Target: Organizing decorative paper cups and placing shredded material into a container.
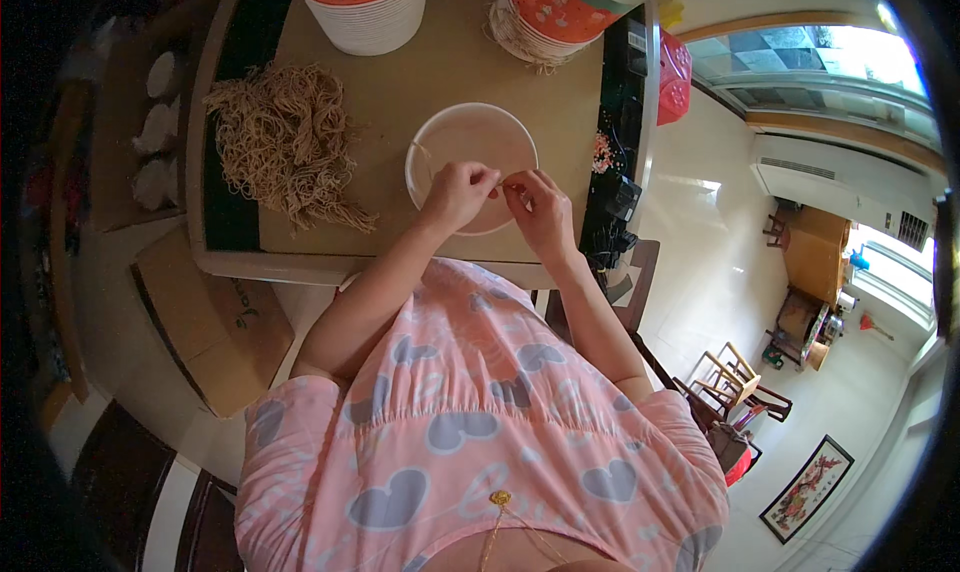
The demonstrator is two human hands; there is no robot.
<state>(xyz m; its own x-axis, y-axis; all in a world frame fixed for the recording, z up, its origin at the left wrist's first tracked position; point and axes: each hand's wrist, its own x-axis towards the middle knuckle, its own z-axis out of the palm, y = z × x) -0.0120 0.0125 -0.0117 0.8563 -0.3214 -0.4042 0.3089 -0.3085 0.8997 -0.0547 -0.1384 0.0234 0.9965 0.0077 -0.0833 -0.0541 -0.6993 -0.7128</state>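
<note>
A white round tub (476, 114) stands near the front edge of the table, its open top facing me. Over its opening, my left hand (462, 194) and my right hand (541, 212) meet fingertip to fingertip. Both are closed in a pinch; whatever sits between the fingers is too small to make out. A thin tan strand of twine (424, 153) shows against the tub's left inner side, close to my left hand. To the left lies a large tangled heap of the same tan twine (283, 142).
Stacked white tubs with orange printed sides (365, 17) stand at the far left; another orange printed stack (560, 17) with twine around it is far right. Black items (622, 200) line the table's right edge. A cardboard box (215, 317) is below the table's left corner.
</note>
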